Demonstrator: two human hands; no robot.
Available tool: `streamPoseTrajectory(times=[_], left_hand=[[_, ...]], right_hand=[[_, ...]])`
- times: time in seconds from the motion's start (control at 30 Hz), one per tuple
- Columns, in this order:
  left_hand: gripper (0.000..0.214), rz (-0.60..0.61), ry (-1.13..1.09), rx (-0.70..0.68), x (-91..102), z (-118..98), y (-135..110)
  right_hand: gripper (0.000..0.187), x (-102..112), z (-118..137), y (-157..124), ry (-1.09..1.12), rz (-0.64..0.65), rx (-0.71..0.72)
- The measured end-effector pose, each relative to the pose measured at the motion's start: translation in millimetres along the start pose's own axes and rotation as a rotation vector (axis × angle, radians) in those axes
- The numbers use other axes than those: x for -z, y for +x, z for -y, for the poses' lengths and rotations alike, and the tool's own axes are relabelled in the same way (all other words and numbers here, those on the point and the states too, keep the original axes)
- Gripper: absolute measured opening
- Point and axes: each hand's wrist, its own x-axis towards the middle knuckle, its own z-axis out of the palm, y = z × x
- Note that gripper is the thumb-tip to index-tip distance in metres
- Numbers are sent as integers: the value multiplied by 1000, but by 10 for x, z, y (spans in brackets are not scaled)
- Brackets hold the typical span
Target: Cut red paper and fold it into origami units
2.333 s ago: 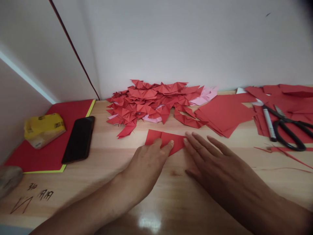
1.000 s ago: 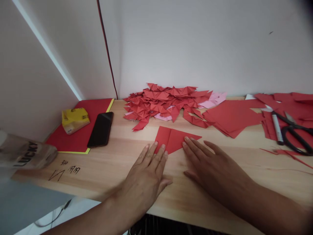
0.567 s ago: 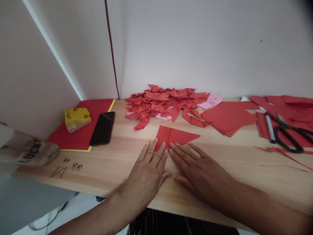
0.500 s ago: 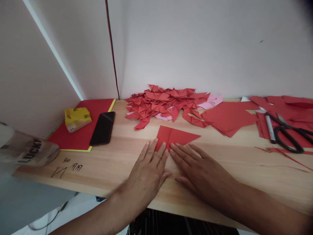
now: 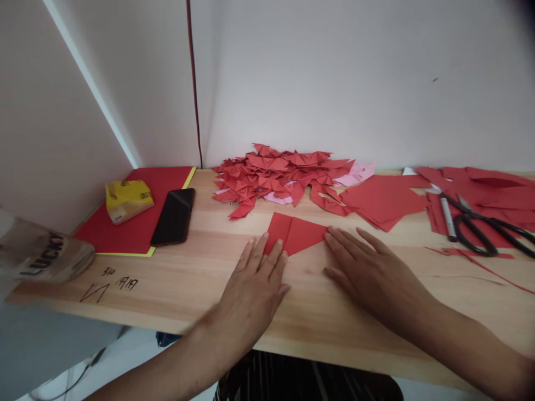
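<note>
A folded piece of red paper [image 5: 303, 234] lies flat on the wooden table, with a crease line running across it. My left hand [image 5: 257, 278] rests flat with fingers spread, its fingertips over the lower left part of the paper. At the right-hand corner of the paper, the fingertips of my right hand [image 5: 357, 262] press down and cover its point. Fingers on that hand are stretched out, and its thumb lies apart on the table. Behind the paper sits a heap of folded red paper pieces [image 5: 276, 175], with some pink ones among them.
Red paper sheets [image 5: 384, 197] lie right of the heap. Farther right are a marker [image 5: 448, 217], black-handled scissors [image 5: 476, 228] and thin red strips [image 5: 480, 256]. At left are a phone [image 5: 173, 217], a yellow packet [image 5: 129, 200] on red card [image 5: 112, 236], and a plastic container [image 5: 54, 253].
My right hand has slid to the right along the paper, from near its middle to its right corner. My left hand stays in place. The view has shifted slightly.
</note>
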Motion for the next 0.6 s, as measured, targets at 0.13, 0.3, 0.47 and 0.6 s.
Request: streamPoseTrajectory(times=[0.13, 0.3, 0.47, 0.6], left_hand=[[42, 7, 1, 17, 51, 42, 21], [38, 19, 41, 14, 49, 70, 44], [46, -33, 13, -56, 52, -120, 33], [49, 50, -96, -74, 45, -254, 19]], right_hand=[[40, 153, 122, -72, -15, -26, 8], [36, 481, 209, -188, 108, -16, 34], [34, 584, 250, -100, 196, 86, -55], [34, 499, 398, 42, 226, 2, -57]])
